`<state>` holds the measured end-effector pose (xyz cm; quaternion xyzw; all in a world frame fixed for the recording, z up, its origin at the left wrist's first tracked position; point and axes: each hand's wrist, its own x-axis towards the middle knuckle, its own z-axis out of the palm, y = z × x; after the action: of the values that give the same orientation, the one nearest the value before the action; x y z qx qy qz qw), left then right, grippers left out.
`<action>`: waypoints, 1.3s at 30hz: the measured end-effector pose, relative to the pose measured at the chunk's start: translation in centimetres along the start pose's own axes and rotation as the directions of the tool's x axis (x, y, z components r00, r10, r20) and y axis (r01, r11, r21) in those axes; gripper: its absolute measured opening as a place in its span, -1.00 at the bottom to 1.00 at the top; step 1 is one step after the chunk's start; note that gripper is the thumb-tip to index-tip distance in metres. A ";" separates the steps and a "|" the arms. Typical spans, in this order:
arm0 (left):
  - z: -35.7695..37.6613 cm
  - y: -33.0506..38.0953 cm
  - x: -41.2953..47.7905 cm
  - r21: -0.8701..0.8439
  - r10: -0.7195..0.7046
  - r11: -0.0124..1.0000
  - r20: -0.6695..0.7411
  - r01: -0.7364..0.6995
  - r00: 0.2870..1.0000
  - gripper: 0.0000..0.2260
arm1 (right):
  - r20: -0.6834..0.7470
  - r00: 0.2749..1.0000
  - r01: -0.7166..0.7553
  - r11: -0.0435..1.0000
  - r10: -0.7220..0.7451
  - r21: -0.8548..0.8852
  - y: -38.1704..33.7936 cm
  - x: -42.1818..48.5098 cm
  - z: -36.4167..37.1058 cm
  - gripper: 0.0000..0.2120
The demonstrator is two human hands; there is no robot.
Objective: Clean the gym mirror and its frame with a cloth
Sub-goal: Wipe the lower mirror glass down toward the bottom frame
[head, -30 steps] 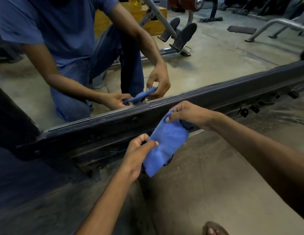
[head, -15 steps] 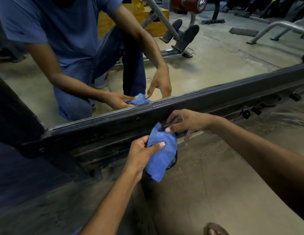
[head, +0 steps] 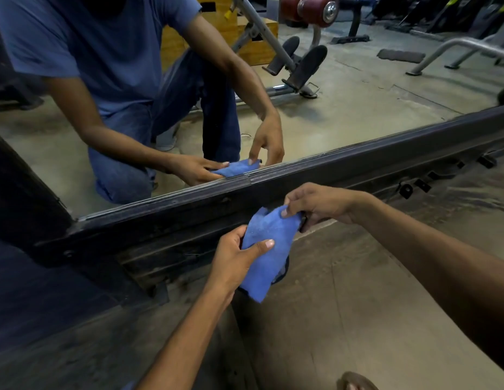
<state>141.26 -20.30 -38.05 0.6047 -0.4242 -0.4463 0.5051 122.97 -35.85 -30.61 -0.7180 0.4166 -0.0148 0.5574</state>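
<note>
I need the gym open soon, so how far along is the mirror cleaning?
Nothing looks finished: the lower frame looks dull and grimy. In hand: the left hand and right hand both hold the blue cloth in front of the frame, seemingly not wiping. Left: the frame and the mirror glass.

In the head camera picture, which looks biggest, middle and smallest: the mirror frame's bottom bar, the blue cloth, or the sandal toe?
1. Mirror frame's bottom bar, stretching nearly across the view.
2. Blue cloth.
3. Sandal toe, though the picture edge cuts it off.
</note>
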 end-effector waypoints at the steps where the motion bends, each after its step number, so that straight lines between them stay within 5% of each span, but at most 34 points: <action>1: 0.1 0.0 0.0 0.018 -0.003 1.000 -0.012 0.003 1.000 -0.79 | -0.007 1.000 0.009 0.998 -0.009 0.054 0.0 0.0 -0.2 -0.86; 7: 0.5 0.1 -0.1 -0.116 -0.067 0.991 -0.065 0.059 0.996 -0.82 | -0.078 0.996 -0.025 0.996 0.032 0.090 0.3 0.4 -0.2 -0.89; 12: 1.1 0.2 -0.1 -0.233 -0.101 0.970 -0.119 0.072 0.988 -0.79 | -0.199 0.978 -0.117 0.955 0.063 -0.272 1.3 1.2 1.2 -0.91; 18: 1.2 -0.5 0.1 -0.305 -0.176 0.943 -0.116 0.133 0.978 -0.86 | -0.243 0.960 -0.086 0.684 -0.138 -0.725 -0.5 0.8 2.9 -0.84; 20: 1.5 -0.9 0.4 -0.295 -0.180 0.947 -0.159 0.127 0.971 -0.88 | -0.198 0.965 -0.023 0.696 -0.172 -0.718 -2.0 0.1 3.4 -0.91; 25: 1.6 -0.5 0.8 -0.370 -0.145 0.926 -0.160 0.077 0.976 -0.67 | 0.031 0.999 0.015 0.668 0.012 -0.744 -3.2 -0.3 4.7 -0.53; 28: 1.2 -0.1 0.9 -0.361 -0.054 0.932 -0.101 0.014 0.993 -0.58 | 0.076 0.994 0.105 0.770 -0.073 -0.630 -1.8 0.4 4.0 -0.72; 32: 1.2 -0.5 1.0 -0.179 0.068 0.979 -0.152 -0.095 0.986 -0.69 | 0.040 0.993 0.114 0.961 -0.108 -0.251 -1.2 -0.5 2.2 -0.78; 35: 1.1 -0.3 0.5 -0.093 0.074 0.991 -0.185 -0.093 0.980 -0.73 | 0.093 0.993 0.072 0.995 -0.066 -0.068 -1.1 -1.1 1.4 -0.77; 39: 1.0 1.1 0.0 -0.204 0.050 0.976 -0.125 -0.075 0.991 -0.83 | 0.127 0.991 0.042 0.997 -0.051 0.065 -1.3 -1.8 1.8 -0.73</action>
<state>140.20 -20.64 -37.05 0.5603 -0.3633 -0.4354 0.6038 123.48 -33.26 -29.41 -0.7092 0.3624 0.0053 0.6047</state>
